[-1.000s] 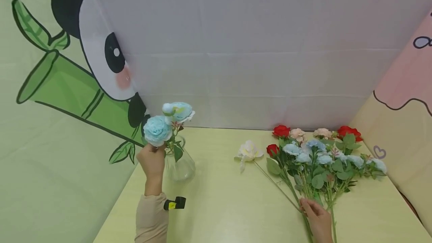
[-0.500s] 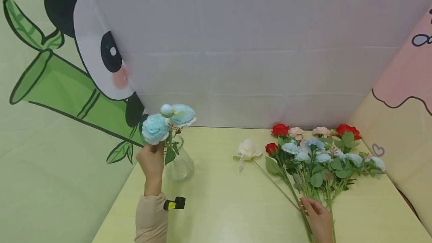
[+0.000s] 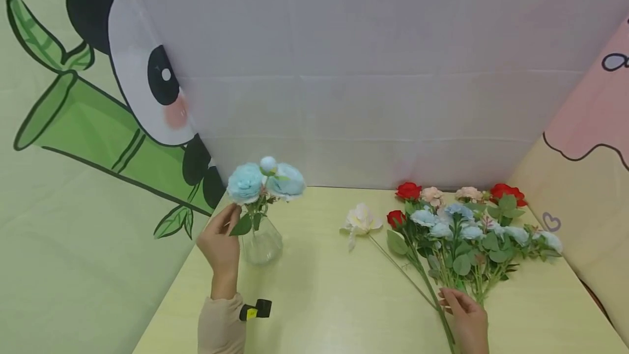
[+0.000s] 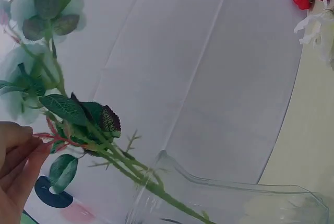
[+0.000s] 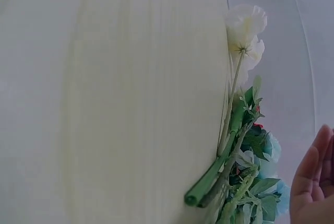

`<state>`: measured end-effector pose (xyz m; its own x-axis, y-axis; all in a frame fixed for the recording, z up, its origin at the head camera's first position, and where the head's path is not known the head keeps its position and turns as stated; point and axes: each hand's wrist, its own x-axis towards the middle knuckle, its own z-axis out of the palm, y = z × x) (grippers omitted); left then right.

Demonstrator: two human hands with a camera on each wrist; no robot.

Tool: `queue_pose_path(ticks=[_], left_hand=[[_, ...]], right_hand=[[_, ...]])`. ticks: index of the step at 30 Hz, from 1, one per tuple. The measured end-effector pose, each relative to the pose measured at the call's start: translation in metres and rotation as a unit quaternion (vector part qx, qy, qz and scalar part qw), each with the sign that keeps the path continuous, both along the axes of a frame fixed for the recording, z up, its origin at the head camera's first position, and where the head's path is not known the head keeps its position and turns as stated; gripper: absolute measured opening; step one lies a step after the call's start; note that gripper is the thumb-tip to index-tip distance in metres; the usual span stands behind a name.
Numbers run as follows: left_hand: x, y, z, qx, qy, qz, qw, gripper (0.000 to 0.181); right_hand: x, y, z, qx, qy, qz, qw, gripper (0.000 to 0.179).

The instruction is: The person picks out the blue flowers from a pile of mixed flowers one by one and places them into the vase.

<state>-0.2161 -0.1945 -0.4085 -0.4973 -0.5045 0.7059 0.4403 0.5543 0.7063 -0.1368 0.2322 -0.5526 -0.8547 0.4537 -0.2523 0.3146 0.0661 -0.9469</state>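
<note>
My left hand (image 3: 219, 247) pinches a sprig (image 4: 68, 141) of the blue spray (image 3: 245, 182) in the vase (image 3: 263, 247) at left — likely light and springy, best held by its stem (image 4: 172, 201) — while my right hand (image 3: 467, 316), loosely curled, holds nothing.

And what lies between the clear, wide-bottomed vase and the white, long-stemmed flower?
Only bare pale-yellow tabletop separates the vase from the flower, in the head view.

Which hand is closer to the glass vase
Left. The left hand is close beside the glass vase; the right hand is well off to its right, by the loose flower stems.
</note>
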Motion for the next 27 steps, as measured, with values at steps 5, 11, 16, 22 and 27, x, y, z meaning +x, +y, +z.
queue_pose_path(ticks=[5,11,16,22,27], left_hand=[[0.013,0.003,0.000,0.020,-0.009,-0.002,0.9998,0.014],[0.023,0.007,0.001,-0.016,0.075,-0.041,0.9962,0.009],[0.027,0.014,-0.003,-0.071,0.115,-0.100,0.9858,0.004],[0.028,0.020,-0.013,-0.085,0.107,-0.128,0.9823,0.007],[0.029,0.030,-0.020,-0.106,0.105,-0.149,0.9775,0.008]], right_hand=[[-0.002,0.008,-0.012,-0.019,0.030,-0.001,0.9994,0.040],[-0.005,0.013,-0.006,-0.031,0.044,0.004,0.9985,0.039],[-0.006,0.015,0.020,-0.014,0.067,0.005,0.9976,0.034],[-0.009,0.023,0.026,0.037,0.069,-0.003,0.9969,0.041],[-0.020,0.043,-0.003,0.027,0.076,-0.007,0.9967,0.044]])
